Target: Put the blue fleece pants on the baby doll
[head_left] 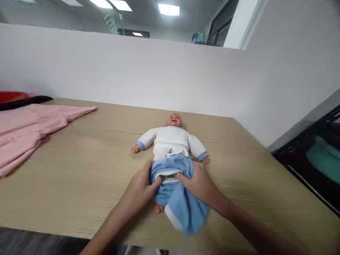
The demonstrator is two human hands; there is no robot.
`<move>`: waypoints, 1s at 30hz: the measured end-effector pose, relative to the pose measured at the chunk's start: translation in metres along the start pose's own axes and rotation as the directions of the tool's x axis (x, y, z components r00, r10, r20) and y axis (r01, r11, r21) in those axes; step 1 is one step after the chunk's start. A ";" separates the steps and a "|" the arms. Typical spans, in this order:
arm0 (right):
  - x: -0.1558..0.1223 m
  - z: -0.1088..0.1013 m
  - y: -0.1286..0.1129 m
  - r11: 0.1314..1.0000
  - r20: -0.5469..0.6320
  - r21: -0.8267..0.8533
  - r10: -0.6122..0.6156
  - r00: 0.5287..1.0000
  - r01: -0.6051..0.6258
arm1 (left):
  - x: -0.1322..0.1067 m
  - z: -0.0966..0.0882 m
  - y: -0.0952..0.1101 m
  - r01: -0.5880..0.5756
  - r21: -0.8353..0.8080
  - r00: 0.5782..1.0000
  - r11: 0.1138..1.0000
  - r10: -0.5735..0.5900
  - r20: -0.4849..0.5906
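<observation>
A baby doll [171, 140] in a white long-sleeved top lies on its back on the wooden table [79, 170], head away from me. Light blue trousers [183, 205] cover its lower body, bunched at the waist. My left hand [139, 191] grips the left side of the waistband, fingers curled into the fabric. My right hand [199, 182] holds the right side of the waistband the same way. One bare doll foot [158, 209] sticks out below the cloth, between my wrists.
A pink cloth [29, 131] lies spread on the table's left end, with a red and a black item [21, 101] behind it. A white partition wall [132, 71] runs along the back. A dark crate [313, 159] with teal fabric stands at the right.
</observation>
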State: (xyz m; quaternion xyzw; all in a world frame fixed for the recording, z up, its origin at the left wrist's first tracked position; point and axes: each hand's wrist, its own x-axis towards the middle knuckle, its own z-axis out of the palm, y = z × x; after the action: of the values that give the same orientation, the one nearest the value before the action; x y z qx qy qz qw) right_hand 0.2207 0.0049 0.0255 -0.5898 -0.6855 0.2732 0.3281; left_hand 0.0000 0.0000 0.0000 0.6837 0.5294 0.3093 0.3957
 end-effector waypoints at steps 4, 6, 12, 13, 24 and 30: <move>-0.024 -0.006 -0.022 0.998 0.133 -0.044 -0.028 0.991 0.035 | -0.035 -0.006 0.005 0.065 -0.144 0.995 0.987 -0.053 0.088; -0.032 -0.005 -0.026 0.997 0.204 -0.052 -0.051 0.978 0.063 | -0.050 -0.006 0.001 0.120 -0.157 0.988 0.980 -0.102 0.117; -0.044 0.009 -0.023 0.971 0.306 -0.211 -0.045 0.951 0.114 | -0.066 0.005 -0.020 0.218 0.068 0.968 0.974 -0.224 0.116; -0.045 0.012 -0.022 0.962 0.323 -0.247 -0.029 0.946 0.114 | -0.066 0.007 -0.023 0.211 0.096 0.970 0.973 -0.220 0.100; -0.042 0.019 -0.003 0.993 0.248 0.032 -0.117 0.962 0.112 | -0.060 0.035 -0.051 -0.020 -0.133 0.997 0.991 0.010 -0.079; -0.031 0.022 0.010 0.974 0.148 0.199 -0.134 0.980 0.103 | -0.048 0.023 -0.040 -0.126 -0.139 0.990 0.982 0.115 -0.086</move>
State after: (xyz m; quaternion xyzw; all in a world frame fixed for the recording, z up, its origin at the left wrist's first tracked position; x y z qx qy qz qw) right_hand 0.2131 -0.0236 0.0002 -0.4895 -0.7145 0.3641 0.3426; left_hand -0.0115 -0.0460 -0.0460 0.6716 0.4782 0.3963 0.4040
